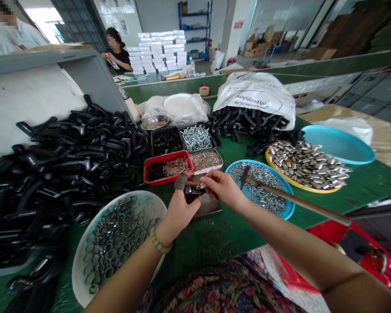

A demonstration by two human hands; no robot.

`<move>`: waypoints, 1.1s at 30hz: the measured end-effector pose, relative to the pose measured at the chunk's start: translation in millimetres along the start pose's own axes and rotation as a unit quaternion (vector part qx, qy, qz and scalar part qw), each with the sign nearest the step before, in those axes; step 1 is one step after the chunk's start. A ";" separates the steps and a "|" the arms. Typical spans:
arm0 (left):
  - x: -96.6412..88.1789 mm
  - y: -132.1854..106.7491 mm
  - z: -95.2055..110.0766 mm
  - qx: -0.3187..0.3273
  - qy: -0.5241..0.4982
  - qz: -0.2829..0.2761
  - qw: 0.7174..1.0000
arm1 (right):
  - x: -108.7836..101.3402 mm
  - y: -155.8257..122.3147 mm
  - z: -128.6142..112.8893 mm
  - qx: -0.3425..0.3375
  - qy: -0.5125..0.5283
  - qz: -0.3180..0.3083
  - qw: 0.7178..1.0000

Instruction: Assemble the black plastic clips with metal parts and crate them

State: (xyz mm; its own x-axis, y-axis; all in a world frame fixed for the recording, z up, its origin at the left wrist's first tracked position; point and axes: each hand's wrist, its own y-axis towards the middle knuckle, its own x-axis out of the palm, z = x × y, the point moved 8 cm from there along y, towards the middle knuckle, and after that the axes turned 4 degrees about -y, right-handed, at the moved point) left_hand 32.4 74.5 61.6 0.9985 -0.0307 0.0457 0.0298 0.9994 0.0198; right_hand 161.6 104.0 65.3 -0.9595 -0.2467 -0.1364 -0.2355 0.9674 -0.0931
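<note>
Black part (192, 191) | left hand (178, 212) is clasping it between thumb and fingers | right hand (226, 190) is pinching a shiny piece (201, 186) beside it

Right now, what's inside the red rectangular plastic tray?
Small black parts at left, slender copper-coloured metal pieces at right. Whatever lies beneath their top layers is covered.

The hands (180, 213) partly hide the black part (189, 191) (its shiny bit (201, 186) too small to identify).
</note>
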 end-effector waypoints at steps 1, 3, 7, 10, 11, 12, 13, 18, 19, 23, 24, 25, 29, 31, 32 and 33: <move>-0.4 -0.3 -0.2 0.003 0.000 0.001 1.000 | -0.7 1.7 2.7 0.004 -0.013 0.001 1.000; 0.2 -1.0 -0.6 0.016 0.009 -0.008 1.000 | -3.9 4.6 8.3 0.010 -0.041 0.005 0.999; 3.7 4.2 -4.0 0.024 0.057 -0.034 0.998 | -9.7 4.0 -0.3 -0.030 -0.184 0.033 0.982; 6.6 18.2 -7.9 -0.009 0.122 -0.061 0.991 | -1.4 2.9 -31.8 -0.142 -0.360 0.036 0.921; 8.2 23.2 -8.8 -0.024 0.135 -0.082 0.987 | 3.2 6.3 -40.0 -0.178 -0.395 0.011 0.901; 9.0 27.4 -9.3 -0.040 0.133 -0.103 0.985 | 4.4 13.4 -44.7 -0.201 -0.409 -0.020 0.890; 8.0 30.8 -9.5 -0.060 0.113 -0.116 0.985 | -1.6 25.3 -45.9 -0.202 -0.407 -0.038 0.890; -18.8 36.4 -0.4 -0.115 0.038 -0.068 0.990 | -128.6 120.2 -11.2 0.056 -0.383 0.199 0.900; -22.1 36.3 3.6 -0.107 0.077 -0.072 0.989 | -145.1 137.2 -3.9 0.077 -0.381 0.217 0.895; -24.7 34.5 21.7 -0.032 0.269 -0.111 0.956 | -164.7 187.5 24.6 0.130 -0.361 0.216 0.898; -25.3 33.5 27.2 -0.003 0.307 -0.108 0.945 | -163.0 194.8 30.3 0.141 -0.352 0.211 0.901; -26.4 32.0 32.6 0.026 0.337 -0.100 0.936 | -161.1 200.2 35.0 0.151 -0.343 0.206 0.904; -34.9 22.4 44.5 0.080 0.351 -0.050 0.932 | -167.3 198.3 48.7 0.188 -0.300 0.187 0.916; -38.3 18.4 42.4 0.078 0.327 -0.037 0.941 | -178.1 180.0 55.6 0.199 -0.275 0.184 0.923; -38.8 17.0 39.4 0.072 0.316 -0.038 0.945 | -183.4 166.2 58.8 0.199 -0.261 0.186 0.926; -38.4 16.1 35.7 0.064 0.304 -0.041 0.950 | -187.6 149.9 61.2 0.194 -0.249 0.193 0.929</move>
State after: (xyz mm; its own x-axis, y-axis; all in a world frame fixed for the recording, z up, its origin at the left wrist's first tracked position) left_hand -7.1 91.2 95.9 0.8361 -0.0525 -0.5461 0.1415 0.9824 0.1222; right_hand 315.7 291.8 16.6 -0.7483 0.0244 -0.6629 0.2764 0.9199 -0.2781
